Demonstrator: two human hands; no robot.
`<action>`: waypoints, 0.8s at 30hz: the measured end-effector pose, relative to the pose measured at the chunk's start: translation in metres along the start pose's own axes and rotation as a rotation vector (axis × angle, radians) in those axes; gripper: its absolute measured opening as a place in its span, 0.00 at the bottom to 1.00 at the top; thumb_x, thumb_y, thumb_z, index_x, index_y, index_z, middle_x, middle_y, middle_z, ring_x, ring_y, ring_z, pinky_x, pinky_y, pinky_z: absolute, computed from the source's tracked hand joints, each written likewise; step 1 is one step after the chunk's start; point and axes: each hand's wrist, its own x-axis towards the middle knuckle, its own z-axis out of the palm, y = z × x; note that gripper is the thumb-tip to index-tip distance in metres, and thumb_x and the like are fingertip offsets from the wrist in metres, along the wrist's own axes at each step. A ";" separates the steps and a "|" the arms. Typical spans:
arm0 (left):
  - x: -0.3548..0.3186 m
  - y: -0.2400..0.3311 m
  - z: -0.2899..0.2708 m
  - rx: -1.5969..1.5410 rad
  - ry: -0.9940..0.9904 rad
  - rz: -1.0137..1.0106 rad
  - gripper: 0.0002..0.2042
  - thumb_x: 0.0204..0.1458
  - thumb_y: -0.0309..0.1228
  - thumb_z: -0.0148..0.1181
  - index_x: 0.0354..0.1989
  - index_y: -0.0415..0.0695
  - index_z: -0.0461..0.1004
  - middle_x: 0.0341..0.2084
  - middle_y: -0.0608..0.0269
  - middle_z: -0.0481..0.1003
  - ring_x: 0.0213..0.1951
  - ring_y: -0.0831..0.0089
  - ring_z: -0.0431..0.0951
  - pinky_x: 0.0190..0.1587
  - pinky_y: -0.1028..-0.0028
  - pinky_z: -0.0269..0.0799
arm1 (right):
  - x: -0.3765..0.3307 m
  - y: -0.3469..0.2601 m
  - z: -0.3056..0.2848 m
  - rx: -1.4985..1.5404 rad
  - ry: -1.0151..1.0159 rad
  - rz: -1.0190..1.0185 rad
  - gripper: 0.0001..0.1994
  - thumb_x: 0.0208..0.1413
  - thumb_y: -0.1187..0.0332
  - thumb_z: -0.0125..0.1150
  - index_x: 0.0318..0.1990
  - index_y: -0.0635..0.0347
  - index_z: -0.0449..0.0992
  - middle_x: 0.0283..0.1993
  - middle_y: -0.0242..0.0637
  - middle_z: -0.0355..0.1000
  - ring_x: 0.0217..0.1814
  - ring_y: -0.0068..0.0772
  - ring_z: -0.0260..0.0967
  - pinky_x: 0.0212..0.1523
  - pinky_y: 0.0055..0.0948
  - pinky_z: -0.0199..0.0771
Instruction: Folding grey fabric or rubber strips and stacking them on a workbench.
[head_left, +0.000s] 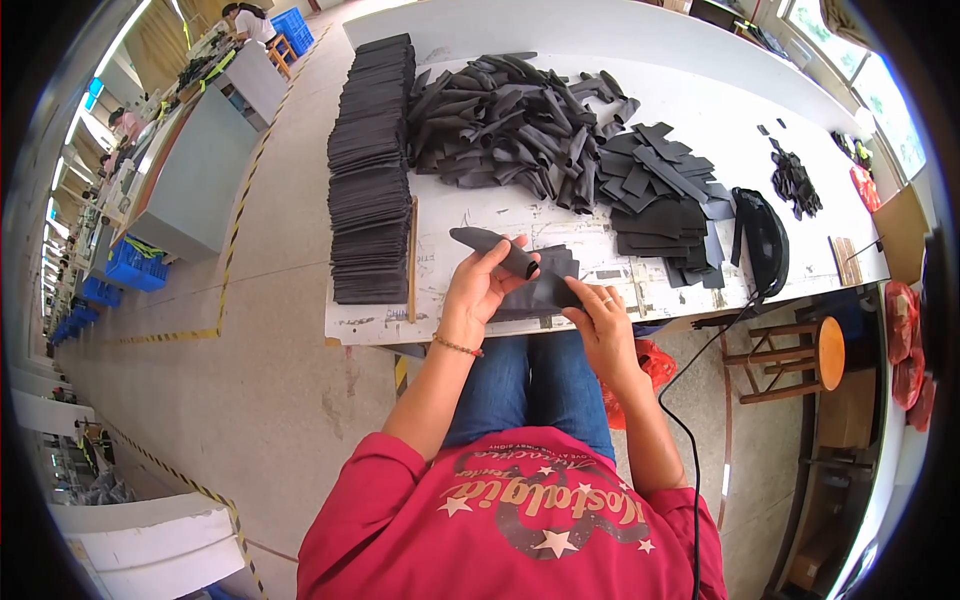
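Note:
My left hand holds a dark grey rolled piece between thumb and fingers, its pointed end toward the far left. In my right hand, thumb and fingers pinch the edge of a flat dark sheet piece. Under both hands, at the table's front edge, lies a small stack of similar flat dark pieces. Farther back is a large heap of rolled dark pieces. A long, tightly packed row of flat dark pieces stands left of it. To the right lie loose flat pieces.
A wooden strip lies beside the row on the white table. At the right are a black pouch-like item with a cable, small black pieces and a wooden stool. A red plastic bag hangs below the edge.

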 end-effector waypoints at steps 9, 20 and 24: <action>-0.002 -0.001 0.003 0.047 -0.144 -0.066 0.16 0.57 0.29 0.59 0.52 0.41 0.64 0.45 0.43 0.76 0.46 0.50 0.79 0.49 0.59 0.77 | 0.009 -0.001 -0.006 -0.231 0.061 -0.138 0.16 0.51 0.71 0.63 0.49 0.55 0.76 0.41 0.35 0.70 0.41 0.40 0.66 0.41 0.39 0.63; -0.029 -0.012 0.040 0.125 -0.071 0.123 0.28 0.59 0.27 0.56 0.65 0.37 0.51 0.46 0.44 0.75 0.47 0.59 0.78 0.48 0.64 0.77 | 0.017 -0.013 0.015 -0.299 0.158 -0.146 0.24 0.49 0.70 0.66 0.56 0.57 0.70 0.45 0.43 0.68 0.44 0.47 0.66 0.44 0.41 0.66; -0.029 -0.014 0.050 0.019 -0.151 0.175 0.21 0.61 0.31 0.54 0.58 0.34 0.59 0.37 0.51 0.78 0.50 0.58 0.77 0.54 0.61 0.72 | 0.022 -0.035 0.025 0.078 0.111 -0.099 0.27 0.47 0.76 0.66 0.56 0.62 0.64 0.48 0.52 0.66 0.48 0.57 0.66 0.48 0.45 0.70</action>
